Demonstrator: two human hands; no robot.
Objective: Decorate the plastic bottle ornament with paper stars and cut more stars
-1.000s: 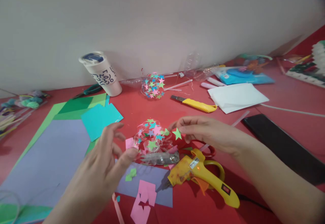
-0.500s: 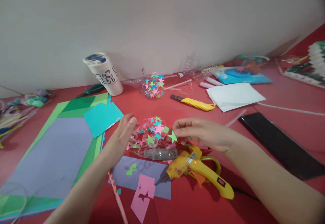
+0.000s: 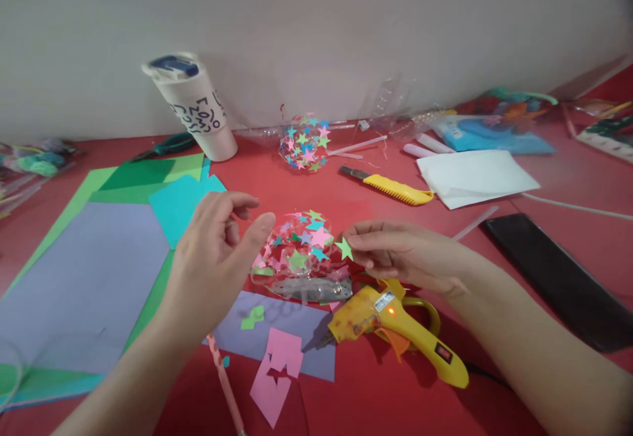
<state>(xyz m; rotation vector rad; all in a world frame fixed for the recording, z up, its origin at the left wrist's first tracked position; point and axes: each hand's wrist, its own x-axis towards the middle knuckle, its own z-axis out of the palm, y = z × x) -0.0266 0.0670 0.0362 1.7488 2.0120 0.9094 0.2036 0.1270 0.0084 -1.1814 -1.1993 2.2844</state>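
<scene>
Between my hands sits a clear rounded ornament (image 3: 297,241) dotted with pink, blue, green and purple stars. My right hand (image 3: 390,248) pinches a light green paper star (image 3: 345,249) just to the right of it. My left hand (image 3: 217,251) is raised on the left side, thumb and fingers apart, holding nothing. A grey metal tool (image 3: 311,289) lies in front of the ornament. Nearer me rests a yellow hot glue gun (image 3: 395,320) with a lit orange light, its nozzle pointing left over a purple paper sheet (image 3: 316,357). Pink paper scraps (image 3: 277,376) with a star-shaped cutout lie there.
Colored paper sheets (image 3: 89,271) spread on the left. At the back stand a white tumbler (image 3: 198,109) and a second star-covered ball (image 3: 305,144). A yellow box cutter (image 3: 390,185), folded white paper (image 3: 477,177) and a black phone-like slab (image 3: 558,278) lie to the right.
My left hand has drawn back to the left and opened wider, away from the ornament. My right hand still holds the green star. The view has shifted slightly.
</scene>
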